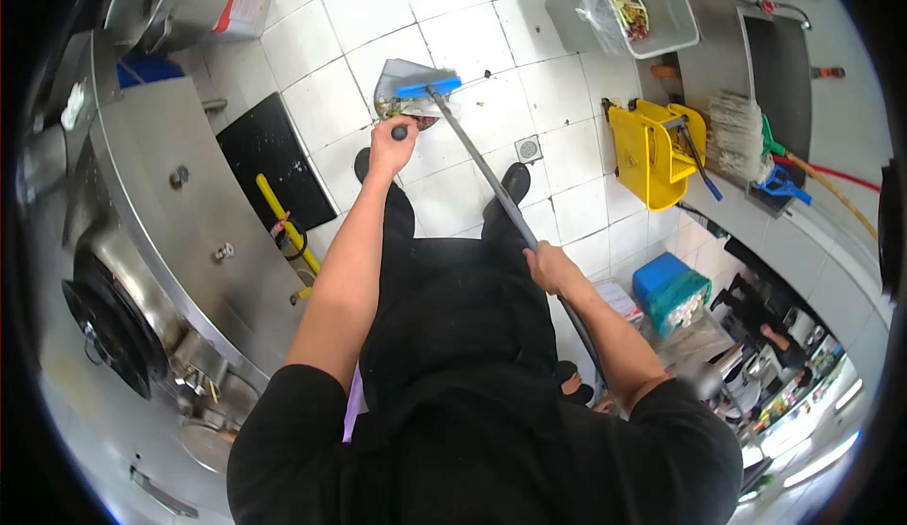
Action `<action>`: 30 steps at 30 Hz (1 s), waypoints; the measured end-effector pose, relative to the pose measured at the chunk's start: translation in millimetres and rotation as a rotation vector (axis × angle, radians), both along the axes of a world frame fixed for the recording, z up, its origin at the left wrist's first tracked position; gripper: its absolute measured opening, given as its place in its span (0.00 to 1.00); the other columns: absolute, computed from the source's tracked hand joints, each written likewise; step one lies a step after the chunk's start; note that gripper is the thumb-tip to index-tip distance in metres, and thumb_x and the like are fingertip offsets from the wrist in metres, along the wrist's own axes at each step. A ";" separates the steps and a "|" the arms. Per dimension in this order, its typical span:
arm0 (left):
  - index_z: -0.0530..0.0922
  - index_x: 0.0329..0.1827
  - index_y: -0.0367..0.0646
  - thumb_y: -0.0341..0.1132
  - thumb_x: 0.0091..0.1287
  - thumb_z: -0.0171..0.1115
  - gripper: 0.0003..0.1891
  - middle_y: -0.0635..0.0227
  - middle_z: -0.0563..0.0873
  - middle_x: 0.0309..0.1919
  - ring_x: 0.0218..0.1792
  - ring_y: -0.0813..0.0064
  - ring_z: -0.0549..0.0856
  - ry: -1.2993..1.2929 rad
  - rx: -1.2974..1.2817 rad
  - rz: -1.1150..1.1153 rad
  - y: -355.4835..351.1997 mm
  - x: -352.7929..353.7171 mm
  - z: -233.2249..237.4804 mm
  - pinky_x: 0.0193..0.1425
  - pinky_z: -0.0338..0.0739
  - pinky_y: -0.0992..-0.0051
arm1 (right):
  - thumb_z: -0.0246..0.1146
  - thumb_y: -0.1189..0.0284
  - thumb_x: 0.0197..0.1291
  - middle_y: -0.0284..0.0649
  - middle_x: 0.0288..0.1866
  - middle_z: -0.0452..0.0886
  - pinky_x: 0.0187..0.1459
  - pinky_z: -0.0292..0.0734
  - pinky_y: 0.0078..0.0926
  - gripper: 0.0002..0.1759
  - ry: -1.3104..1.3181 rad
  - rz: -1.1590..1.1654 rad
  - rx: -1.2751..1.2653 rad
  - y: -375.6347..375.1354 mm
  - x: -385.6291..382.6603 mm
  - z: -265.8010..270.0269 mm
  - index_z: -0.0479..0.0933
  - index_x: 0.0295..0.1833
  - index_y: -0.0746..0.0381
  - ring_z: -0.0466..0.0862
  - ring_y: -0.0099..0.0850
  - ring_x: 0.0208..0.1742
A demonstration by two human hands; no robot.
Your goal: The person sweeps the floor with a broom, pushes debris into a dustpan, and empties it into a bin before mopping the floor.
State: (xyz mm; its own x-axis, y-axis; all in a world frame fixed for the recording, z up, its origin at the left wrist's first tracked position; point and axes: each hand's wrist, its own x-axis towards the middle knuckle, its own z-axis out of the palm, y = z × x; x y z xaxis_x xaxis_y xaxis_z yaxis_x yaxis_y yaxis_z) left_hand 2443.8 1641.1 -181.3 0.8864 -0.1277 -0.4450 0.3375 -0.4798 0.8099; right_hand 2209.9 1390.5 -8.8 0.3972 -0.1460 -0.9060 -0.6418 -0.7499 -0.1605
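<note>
My left hand (pixel 389 152) is closed round the upright handle of a grey dustpan (pixel 399 71); the handle's dark round end shows above the fist. Food scraps (pixel 425 121) lie in the pan, partly hidden by that hand. My right hand (pixel 551 268) grips the grey pole of a broom (pixel 477 154), which slants down and away to the left. The broom's blue head, slightly blurred, rests over the dustpan. Small dark bits of debris (pixel 487 74) are scattered on the white tiles to the right of the pan.
A grey bin (pixel 673 15) with vegetable scraps stands at the upper right. Below it are a yellow mop bucket (pixel 652 152) and a mop (pixel 735 137). Steel counters (pixel 189 166) run along the left, with a black mat (pixel 274 161) beside them. Other people work at lower right.
</note>
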 end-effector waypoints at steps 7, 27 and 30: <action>0.87 0.40 0.42 0.34 0.63 0.68 0.08 0.54 0.90 0.36 0.39 0.54 0.90 -0.159 -0.007 -0.418 21.2 5.3 2.8 0.47 0.83 0.64 | 0.49 0.56 0.78 0.60 0.24 0.84 0.34 0.85 0.48 0.32 -0.144 -0.330 -0.145 -46.2 57.1 -69.1 0.79 0.34 0.76 0.88 0.51 0.24; 0.87 0.39 0.42 0.32 0.60 0.68 0.06 0.52 0.89 0.35 0.39 0.49 0.89 -0.070 0.069 -0.643 -10.7 -17.4 17.8 0.45 0.82 0.63 | 0.51 0.58 0.77 0.65 0.28 0.84 0.33 0.84 0.49 0.28 0.026 -0.519 0.021 48.1 -59.8 36.1 0.76 0.43 0.79 0.88 0.53 0.25; 0.86 0.40 0.41 0.32 0.61 0.68 0.07 0.52 0.89 0.34 0.40 0.50 0.89 -0.113 0.002 -0.670 -5.7 -43.8 19.6 0.45 0.82 0.63 | 0.51 0.60 0.77 0.63 0.28 0.84 0.32 0.84 0.48 0.28 0.008 -0.497 -0.005 -16.3 -57.2 -8.8 0.78 0.41 0.79 0.88 0.50 0.25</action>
State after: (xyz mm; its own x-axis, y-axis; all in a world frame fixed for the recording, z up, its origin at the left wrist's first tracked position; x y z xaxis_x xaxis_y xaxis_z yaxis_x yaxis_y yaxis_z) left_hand 2400.0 1635.3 -161.7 0.6569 -0.6648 -0.3556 -0.1198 -0.5578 0.8213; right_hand 2152.7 1374.2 -17.6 0.2713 -0.3207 -0.9075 -0.9232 -0.3534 -0.1511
